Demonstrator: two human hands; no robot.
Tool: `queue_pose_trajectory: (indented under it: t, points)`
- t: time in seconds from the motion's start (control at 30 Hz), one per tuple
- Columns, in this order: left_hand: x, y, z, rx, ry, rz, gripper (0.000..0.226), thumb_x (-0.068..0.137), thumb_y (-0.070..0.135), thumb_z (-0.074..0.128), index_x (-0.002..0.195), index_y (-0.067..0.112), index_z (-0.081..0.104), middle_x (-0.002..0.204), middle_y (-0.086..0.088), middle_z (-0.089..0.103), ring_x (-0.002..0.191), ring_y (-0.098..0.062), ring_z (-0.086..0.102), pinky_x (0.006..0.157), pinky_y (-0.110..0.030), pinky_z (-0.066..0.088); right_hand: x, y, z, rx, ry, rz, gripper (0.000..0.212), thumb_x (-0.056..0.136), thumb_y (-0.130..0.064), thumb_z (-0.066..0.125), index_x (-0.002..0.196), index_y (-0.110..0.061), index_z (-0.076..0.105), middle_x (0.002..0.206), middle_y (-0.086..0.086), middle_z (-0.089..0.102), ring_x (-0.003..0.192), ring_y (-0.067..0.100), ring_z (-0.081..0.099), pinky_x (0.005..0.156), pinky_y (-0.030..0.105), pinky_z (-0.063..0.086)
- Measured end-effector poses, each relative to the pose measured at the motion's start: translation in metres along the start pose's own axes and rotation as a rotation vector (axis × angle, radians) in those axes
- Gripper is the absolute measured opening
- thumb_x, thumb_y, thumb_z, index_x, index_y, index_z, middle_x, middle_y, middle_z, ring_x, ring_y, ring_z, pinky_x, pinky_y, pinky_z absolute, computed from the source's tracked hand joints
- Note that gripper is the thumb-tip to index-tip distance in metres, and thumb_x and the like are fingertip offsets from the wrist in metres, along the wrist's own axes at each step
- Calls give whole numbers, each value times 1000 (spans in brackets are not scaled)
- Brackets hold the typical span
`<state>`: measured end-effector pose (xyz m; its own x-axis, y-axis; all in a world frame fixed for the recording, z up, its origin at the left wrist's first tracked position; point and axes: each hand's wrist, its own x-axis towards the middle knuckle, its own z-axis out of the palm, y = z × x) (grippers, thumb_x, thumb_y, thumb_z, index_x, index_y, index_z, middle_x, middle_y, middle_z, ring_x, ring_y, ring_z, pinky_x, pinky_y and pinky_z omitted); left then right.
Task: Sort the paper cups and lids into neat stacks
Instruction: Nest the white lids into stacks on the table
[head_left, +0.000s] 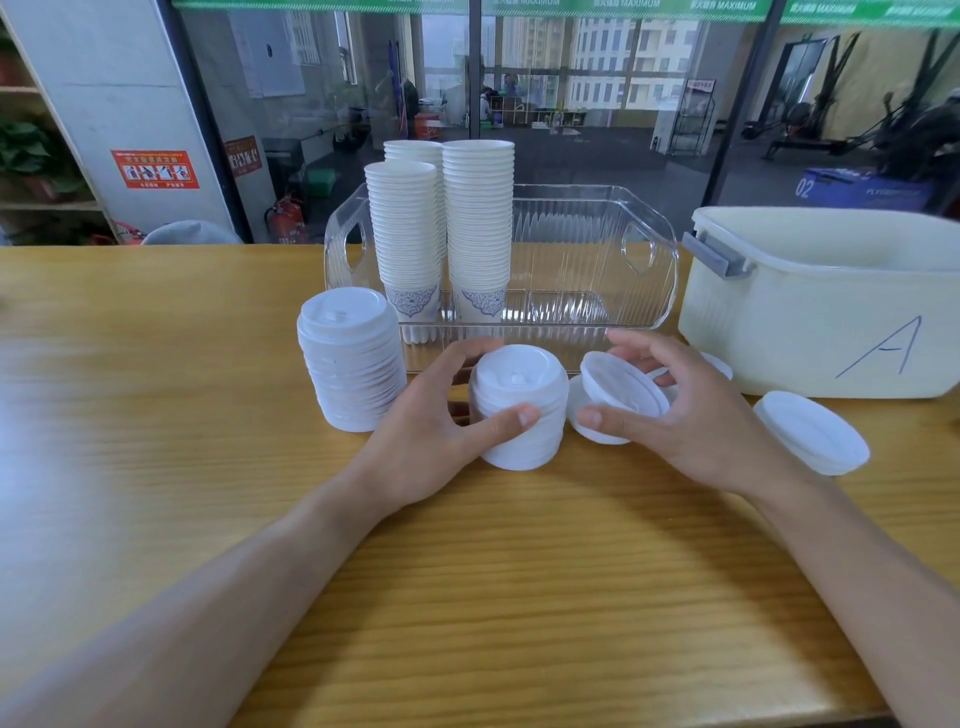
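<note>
Looking down from the head cam: left hand curls round the short lid stack at bench centre, thumb on the near side, fingers round the back. Right hand pinches a single lid, tilted, open side partly toward the cam, w/ thumb at its lower edge and fingers over the top. That lid sits just right of the short stack and slightly above its top, so the coming move is prob. a short shift left plus levelling the lid flat over the stack; right hand is the nearer one, left steadies.

Another lid lies under/behind the held one, touching or nearly, can't tell. Loose lid pile lies further right, near the white tub marked A. Tall lid stack stands just left of the left hand. Cup stacks stand in the clear tray behind. Nothing blocks the path; risk is nudging the short stack askew.
</note>
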<state>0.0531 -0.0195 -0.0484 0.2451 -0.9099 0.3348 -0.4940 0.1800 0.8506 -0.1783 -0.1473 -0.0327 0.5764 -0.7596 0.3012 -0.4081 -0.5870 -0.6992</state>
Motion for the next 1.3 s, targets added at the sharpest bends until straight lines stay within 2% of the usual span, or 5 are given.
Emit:
queue_pose_trajectory:
  t: [0.27,0.47,0.9,1.17,1.3]
  points:
    - [-1,1,0,23,-9,-12,70,82,49,82,142,34,51,132,24,61,128,6,54,103,-32,53,11,-12,-1,589,117,103,28,96,-42,67,122,-34,69,116,-11,75,109,11,69,96,36,49]
    - [-2,2,1,25,-22,-3,70,83,49,83,143,33,51,131,23,63,129,5,53,103,-32,54,27,-40,2,1040,135,191,27,104,-25,50,120,-8,64,114,10,75,110,24,71,100,38,55]
    - [-2,0,2,-24,-13,12,78,82,45,84,147,35,42,138,22,59,130,4,54,106,-37,53,29,-44,47,518,54,57,24,101,-22,63,124,-19,69,108,-12,72,89,-15,65,79,4,46]
    - [-2,7,3,-64,1,55,68,81,47,80,141,37,51,134,21,63,131,0,56,102,-32,55,20,-46,43,475,45,-72,36,96,-53,62,120,-28,71,116,-16,75,113,-7,64,92,8,46]
    - [-1,5,1,-66,47,53,57,83,41,86,132,36,58,126,22,68,127,-2,59,103,-36,54,19,-29,13,343,103,-98,21,100,-24,67,120,-28,71,119,-15,74,115,0,65,102,20,49]
